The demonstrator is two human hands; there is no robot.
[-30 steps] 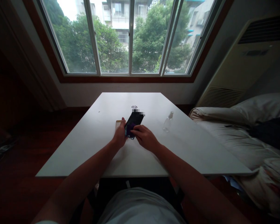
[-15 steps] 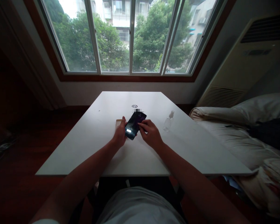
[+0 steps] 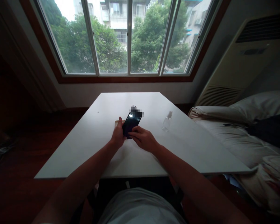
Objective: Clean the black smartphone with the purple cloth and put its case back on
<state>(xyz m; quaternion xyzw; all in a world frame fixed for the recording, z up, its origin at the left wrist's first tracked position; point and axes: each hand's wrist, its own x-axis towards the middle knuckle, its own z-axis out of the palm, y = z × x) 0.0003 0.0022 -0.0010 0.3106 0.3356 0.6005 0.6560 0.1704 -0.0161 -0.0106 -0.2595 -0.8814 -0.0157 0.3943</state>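
A dark smartphone (image 3: 132, 123) is held tilted above the table, its glossy screen facing up and catching a bright reflection near the top. My left hand (image 3: 118, 134) grips its left edge, thumb along the side. Over the lower part of the screen, my right hand (image 3: 143, 137) has its fingertips pressed together against the glass; whether something small is between them is hidden. Behind my left thumb lies a flat gold-edged item (image 3: 117, 122), partly covered. Beyond the phone's top end there is a small round object (image 3: 133, 106), partly blurred out.
To the right on the white table (image 3: 88, 155) stands a clear spray bottle (image 3: 167, 122). A tiny dark speck lies toward the left edge. A padded light sofa (image 3: 219, 124) adjoins the right side, and a window (image 3: 128, 40) rises beyond the far edge.
My right hand has slid down and left across the screen, from the phone's right edge to its lower end. The phone has shifted slightly left, and its reflection now sits near the top.
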